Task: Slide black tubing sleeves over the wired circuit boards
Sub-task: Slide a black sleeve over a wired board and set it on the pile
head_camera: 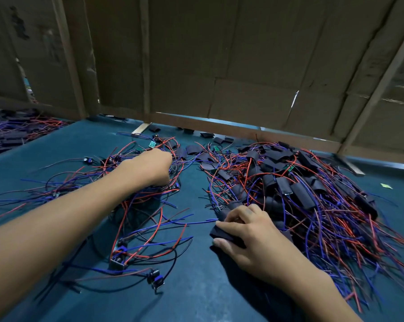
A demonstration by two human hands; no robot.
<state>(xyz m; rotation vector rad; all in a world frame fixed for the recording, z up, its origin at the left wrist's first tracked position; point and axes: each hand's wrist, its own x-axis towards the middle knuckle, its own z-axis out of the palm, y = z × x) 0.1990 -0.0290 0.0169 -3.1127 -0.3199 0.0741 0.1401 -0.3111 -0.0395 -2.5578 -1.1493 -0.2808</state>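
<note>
My left hand (153, 167) reaches into a loose tangle of bare wired circuit boards (135, 189) with red, blue and black leads; its fingers are curled down into the wires, and what they grip is hidden. My right hand (245, 231) holds a flat black tubing sleeve (222, 233) between thumb and fingers at the near edge of the right pile. That pile of sleeved boards (296, 189) is thick with black sleeves and red and blue wires. Loose empty sleeves (194, 149) lie between the two piles.
The work surface is a teal mat (196, 287). Cardboard walls (219, 66) with wooden strips close the back. Two small wired boards (119, 254) lie near my left forearm. Another heap of wires and sleeves (8, 133) sits at the far left.
</note>
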